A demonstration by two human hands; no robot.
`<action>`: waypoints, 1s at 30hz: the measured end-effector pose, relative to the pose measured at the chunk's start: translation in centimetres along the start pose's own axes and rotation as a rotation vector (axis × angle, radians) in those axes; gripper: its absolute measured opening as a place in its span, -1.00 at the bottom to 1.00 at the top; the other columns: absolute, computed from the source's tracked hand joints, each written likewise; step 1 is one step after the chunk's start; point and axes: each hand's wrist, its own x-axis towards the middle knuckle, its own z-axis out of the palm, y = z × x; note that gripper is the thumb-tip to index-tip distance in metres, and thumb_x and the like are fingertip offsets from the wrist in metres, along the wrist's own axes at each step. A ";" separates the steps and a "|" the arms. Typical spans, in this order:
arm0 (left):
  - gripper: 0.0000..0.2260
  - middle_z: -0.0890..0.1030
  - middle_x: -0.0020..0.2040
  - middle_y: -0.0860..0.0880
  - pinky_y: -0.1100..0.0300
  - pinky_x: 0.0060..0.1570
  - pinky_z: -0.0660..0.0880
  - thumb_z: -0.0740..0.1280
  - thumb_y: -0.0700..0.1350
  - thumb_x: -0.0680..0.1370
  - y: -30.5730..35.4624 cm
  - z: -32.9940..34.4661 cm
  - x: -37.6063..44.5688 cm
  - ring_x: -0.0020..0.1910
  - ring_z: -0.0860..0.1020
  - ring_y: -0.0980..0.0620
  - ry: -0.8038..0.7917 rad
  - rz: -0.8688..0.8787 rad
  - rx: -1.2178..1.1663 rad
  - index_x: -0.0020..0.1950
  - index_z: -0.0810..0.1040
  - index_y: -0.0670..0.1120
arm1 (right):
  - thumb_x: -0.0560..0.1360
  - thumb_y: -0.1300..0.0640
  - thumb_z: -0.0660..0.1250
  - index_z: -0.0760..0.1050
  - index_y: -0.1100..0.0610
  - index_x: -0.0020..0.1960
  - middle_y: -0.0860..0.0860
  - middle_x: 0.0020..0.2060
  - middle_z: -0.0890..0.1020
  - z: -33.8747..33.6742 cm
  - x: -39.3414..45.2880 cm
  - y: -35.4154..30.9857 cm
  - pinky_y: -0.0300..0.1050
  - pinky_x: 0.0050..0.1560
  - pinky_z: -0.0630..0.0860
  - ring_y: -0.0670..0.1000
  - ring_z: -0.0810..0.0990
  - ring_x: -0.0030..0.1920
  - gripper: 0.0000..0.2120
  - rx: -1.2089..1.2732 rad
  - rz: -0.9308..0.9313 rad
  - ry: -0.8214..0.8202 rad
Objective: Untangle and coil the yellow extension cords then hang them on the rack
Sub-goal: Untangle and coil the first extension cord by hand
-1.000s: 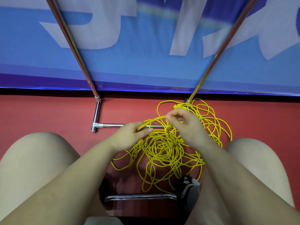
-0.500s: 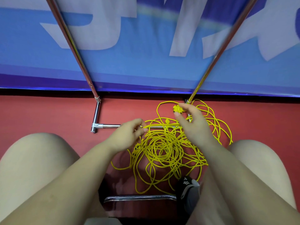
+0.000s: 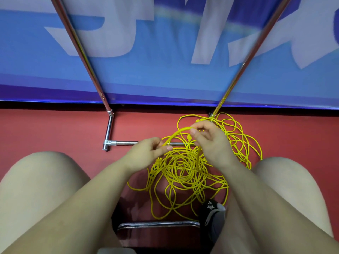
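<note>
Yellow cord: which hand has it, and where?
Both. The left hand and right hand each pinch one end of a raised arc of thin yellow extension cord, mid-length, not at a plug.

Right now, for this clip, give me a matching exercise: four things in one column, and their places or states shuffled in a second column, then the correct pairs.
Things:
1. left hand
2. right hand
3. tangled yellow extension cords
4. black and grey shoe

Places or states:
A. heaped loose on the red floor between the knees
B. pinches the far end of the raised cord arc
C. at the near right edge of the pile, by the chrome bar
D. pinches the near end of the raised cord arc

Pairs: 1-D, 2-B, 3-A, 4-C
</note>
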 end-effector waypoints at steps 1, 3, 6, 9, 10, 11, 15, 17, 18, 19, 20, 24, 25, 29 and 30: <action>-0.66 0.45 -0.33 -0.04 0.05 -0.19 0.37 0.30 0.11 0.53 -0.4 0.1 0.1 -0.31 0.38 -0.01 -0.005 -0.033 0.056 -0.18 0.46 -0.18 | 0.53 0.21 0.29 0.46 -0.05 -0.17 -0.09 -0.24 0.56 -0.3 0.1 -0.2 0.00 0.02 0.53 -0.10 0.55 -0.18 -0.82 0.041 0.008 0.044; -0.73 0.41 -0.32 0.01 0.10 -0.22 0.28 0.28 0.06 0.56 -1.0 0.4 0.2 -0.26 0.38 -0.06 -0.006 -0.086 0.152 -0.20 0.37 -0.09 | 0.54 0.21 0.27 0.46 -0.03 -0.15 -0.03 -0.22 0.58 -0.9 0.2 -0.6 0.01 0.00 0.56 -0.03 0.56 -0.13 -0.83 0.155 0.035 0.135; -0.83 0.50 -0.25 -0.01 0.10 -0.18 0.34 0.23 -0.04 0.60 -1.6 0.5 0.5 -0.10 0.51 -0.16 0.093 -0.103 0.223 -0.16 0.33 -0.02 | 0.55 0.20 0.25 0.47 0.02 -0.11 0.00 -0.22 0.57 -1.9 0.6 -0.3 -0.02 -0.05 0.58 -0.08 0.55 -0.17 -0.88 0.236 0.099 0.314; -0.92 0.61 -0.14 -0.08 0.01 -0.05 0.47 0.26 -0.09 0.58 -1.7 0.1 0.8 -0.09 0.57 -0.14 0.209 -0.054 0.150 -0.02 0.46 -0.08 | 0.54 0.18 0.27 0.44 0.06 0.11 0.06 0.02 0.56 -2.5 1.1 0.8 -0.13 0.00 0.51 -0.18 0.54 -0.14 -0.85 0.038 0.113 0.417; -0.93 0.62 -0.14 -0.08 0.02 -0.05 0.48 0.28 -0.10 0.58 -1.6 -0.1 0.8 -0.12 0.57 -0.13 0.212 -0.023 0.117 0.00 0.48 -0.09 | 0.54 0.17 0.27 0.41 0.07 0.21 0.05 0.13 0.50 -2.6 1.1 1.1 -0.16 0.04 0.46 -0.13 0.52 -0.05 -0.75 -0.058 0.115 0.409; -0.94 0.61 -0.15 -0.08 0.03 -0.06 0.48 0.29 -0.12 0.57 -1.4 -0.1 0.8 -0.15 0.56 -0.11 0.194 0.015 0.077 0.02 0.50 -0.08 | 0.53 0.16 0.28 0.37 0.08 0.28 0.02 0.19 0.43 -2.5 1.1 1.1 -0.17 0.12 0.41 -0.09 0.48 0.07 -0.67 -0.151 0.107 0.378; -0.88 0.54 -0.28 0.05 0.18 -0.16 0.45 0.28 -0.16 0.58 0.6 0.3 0.1 -0.28 0.45 0.11 0.055 0.146 -0.148 0.08 0.56 -0.03 | 0.53 0.11 0.29 0.37 0.08 0.35 -0.04 0.24 0.42 -0.7 0.2 0.6 -0.31 0.27 0.25 -0.13 0.37 0.23 -0.61 -0.298 -0.008 0.022; -0.86 0.53 -0.26 0.06 0.24 -0.19 0.40 0.28 -0.16 0.58 1.4 0.4 0.0 -0.27 0.43 0.17 0.039 0.183 -0.200 0.10 0.58 -0.04 | 0.54 0.08 0.28 0.42 0.05 0.30 -0.09 0.18 0.48 0.3 -0.4 0.6 -0.48 0.13 0.24 -0.17 0.39 0.18 -0.66 -0.340 -0.018 -0.165; -0.86 0.54 -0.25 0.06 0.27 -0.19 0.40 0.29 -0.16 0.57 1.6 0.3 -0.1 -0.27 0.44 0.19 0.045 0.196 -0.220 0.09 0.59 -0.04 | 0.54 0.07 0.27 0.46 0.05 0.26 -0.11 0.11 0.51 0.5 -0.6 0.7 -0.53 0.05 0.25 -0.17 0.43 0.13 -0.71 -0.366 -0.023 -0.208; -0.87 0.55 -0.25 0.05 0.28 -0.19 0.41 0.29 -0.17 0.57 1.7 0.3 -0.1 -0.27 0.45 0.20 0.054 0.201 -0.243 0.06 0.60 -0.04 | 0.54 0.07 0.28 0.50 0.06 0.19 -0.11 0.03 0.53 0.7 -0.7 0.8 -0.52 -0.02 0.27 -0.14 0.46 0.08 -0.76 -0.376 -0.019 -0.222; -0.89 0.54 -0.26 0.03 0.25 -0.20 0.41 0.31 -0.18 0.56 1.8 0.2 -0.1 -0.27 0.44 0.16 0.055 0.195 -0.268 0.02 0.59 -0.03 | 0.53 0.07 0.28 0.53 0.08 0.12 -0.09 -0.04 0.55 0.8 -0.8 0.8 -0.46 -0.06 0.30 -0.11 0.48 0.02 -0.80 -0.370 -0.002 -0.213; -0.91 0.51 -0.25 -0.06 0.14 -0.19 0.41 0.36 -0.03 0.53 1.1 0.3 -0.1 -0.24 0.44 0.03 0.032 0.126 -0.287 -0.11 0.54 -0.03 | 0.52 0.11 0.31 0.54 0.07 -0.07 -0.04 -0.15 0.59 0.8 -0.6 0.6 -0.28 -0.05 0.37 -0.07 0.53 -0.06 -0.95 -0.284 0.015 -0.165; -0.78 0.52 -0.26 -0.06 0.12 -0.19 0.42 0.36 0.09 0.49 0.8 0.3 0.0 -0.25 0.44 0.04 0.025 0.111 -0.233 -0.14 0.53 -0.06 | 0.52 0.12 0.31 0.52 0.03 -0.10 -0.05 -0.18 0.58 0.8 -0.5 0.6 -0.27 -0.06 0.38 -0.07 0.53 -0.08 -0.96 -0.258 -0.004 -0.162; -0.73 0.47 -0.34 0.02 0.07 -0.20 0.39 0.31 0.10 0.53 -0.1 0.3 0.2 -0.33 0.39 0.07 0.018 0.042 -0.036 -0.23 0.46 -0.06 | 0.53 0.12 0.28 0.45 -0.07 -0.20 -0.06 -0.24 0.55 0.3 -0.4 -0.1 -0.25 -0.15 0.40 -0.11 0.49 -0.21 -0.84 -0.141 -0.037 -0.085; -0.75 0.43 -0.36 0.05 0.09 -0.22 0.35 0.29 0.07 0.55 -0.3 0.4 0.3 -0.34 0.38 0.06 0.036 0.030 -0.012 -0.25 0.41 -0.03 | 0.54 0.13 0.28 0.46 -0.07 -0.20 -0.02 -0.24 0.56 0.1 -0.4 -0.2 -0.20 -0.15 0.43 -0.08 0.50 -0.23 -0.84 -0.112 -0.042 -0.051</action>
